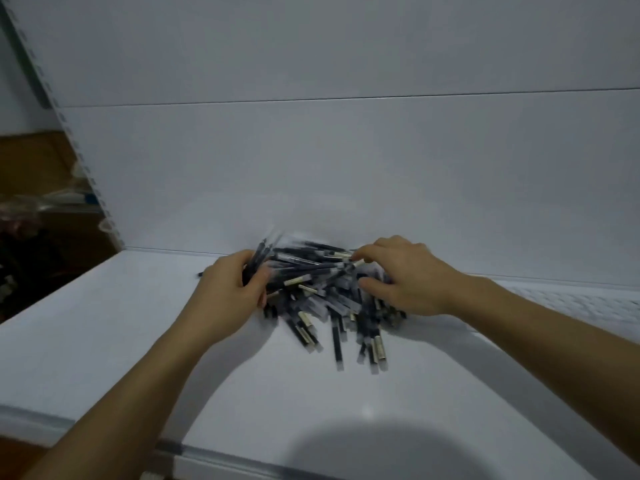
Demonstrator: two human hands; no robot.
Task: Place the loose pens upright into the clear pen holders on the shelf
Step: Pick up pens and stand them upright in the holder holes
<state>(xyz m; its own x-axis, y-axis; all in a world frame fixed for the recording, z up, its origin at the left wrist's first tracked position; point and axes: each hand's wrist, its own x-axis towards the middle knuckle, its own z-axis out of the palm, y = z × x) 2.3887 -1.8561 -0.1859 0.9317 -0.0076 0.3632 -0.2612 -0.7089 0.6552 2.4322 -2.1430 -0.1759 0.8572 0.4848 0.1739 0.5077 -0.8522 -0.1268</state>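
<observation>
A heap of loose dark pens (325, 306) (many with pale gold bands) lies on the white shelf (104, 341), close to its white back panel (346, 161). The left hand (230, 289) grips a small bundle of pens (259, 252) at the heap's left edge, their tips pointing up and away. The right hand (405, 275) rests on top of the heap's right side with fingers curled. Through the motion blur, it seems to pinch one gold-banded pen (357, 263).
</observation>
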